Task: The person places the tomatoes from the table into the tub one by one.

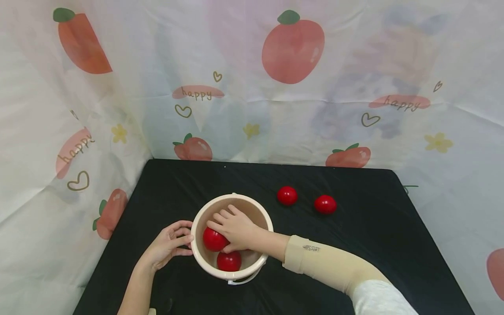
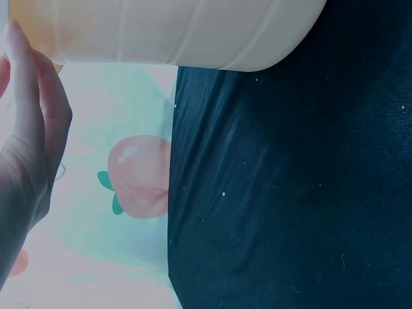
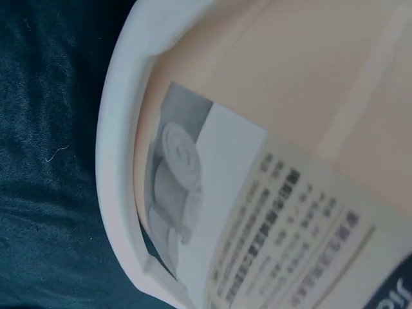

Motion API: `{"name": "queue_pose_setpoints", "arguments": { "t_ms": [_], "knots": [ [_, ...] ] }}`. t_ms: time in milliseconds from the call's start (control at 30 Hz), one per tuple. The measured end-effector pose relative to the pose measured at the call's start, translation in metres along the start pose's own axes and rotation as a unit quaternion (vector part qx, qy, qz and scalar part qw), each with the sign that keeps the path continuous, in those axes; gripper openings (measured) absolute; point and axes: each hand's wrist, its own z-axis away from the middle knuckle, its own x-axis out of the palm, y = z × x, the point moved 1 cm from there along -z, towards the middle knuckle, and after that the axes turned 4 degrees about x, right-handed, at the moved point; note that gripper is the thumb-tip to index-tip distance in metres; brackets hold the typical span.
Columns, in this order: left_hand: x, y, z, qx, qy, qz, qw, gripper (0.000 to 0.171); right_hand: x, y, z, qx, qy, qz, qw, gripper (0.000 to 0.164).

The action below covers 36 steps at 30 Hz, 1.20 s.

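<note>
A cream bucket (image 1: 201,258) stands upright on the black-covered table. My left hand (image 1: 167,245) is at its left side, fingertips at the wall and fingers fairly straight; the left wrist view shows this hand (image 2: 32,129) beside the bucket wall (image 2: 193,32). My right hand (image 1: 238,229) reaches inside, fingers spread, with the index finger and thumb against a red ball (image 1: 214,239). Another red ball (image 1: 229,261) lies just below it in the bucket. The right wrist view shows only the bucket's outside with its label (image 3: 257,212), the hand being hidden.
Two more red balls, one on the left (image 1: 287,195) and one on the right (image 1: 325,204), lie on the table (image 1: 354,245) behind and right of the bucket. The bucket's white handle (image 3: 116,154) hangs down its side. A fruit-print cloth (image 1: 236,52) hangs behind the table.
</note>
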Motion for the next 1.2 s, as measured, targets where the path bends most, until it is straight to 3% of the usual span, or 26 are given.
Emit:
{"name": "queue_pose_setpoints", "arguments": {
  "t_ms": [333, 533, 833, 1000, 1200],
  "knots": [
    [0.000, 0.001, 0.001, 0.002, 0.002, 0.002, 1.0000, 0.040, 0.010, -0.012, -0.005, -0.022, -0.020, 0.074, 0.997, 0.082],
    [-0.001, 0.002, 0.002, 0.004, 0.001, 0.005, 1.0000, 0.039, 0.010, -0.014, -0.005, -0.019, -0.046, 0.084, 0.995, 0.083],
    [-0.001, 0.002, 0.002, 0.000, 0.005, 0.007, 1.0000, 0.039, 0.010, -0.013, -0.006, -0.020, -0.056, 0.061, 0.996, 0.085],
    [0.000, 0.002, 0.002, 0.003, 0.001, 0.010, 0.9999, 0.036, 0.005, -0.008, -0.002, -0.028, -0.027, 0.037, 0.999, 0.083],
    [0.000, 0.001, 0.002, 0.003, -0.001, 0.013, 0.9999, 0.035, -0.014, 0.015, 0.008, -0.010, 0.028, -0.047, 0.998, 0.076]
  ]
}}
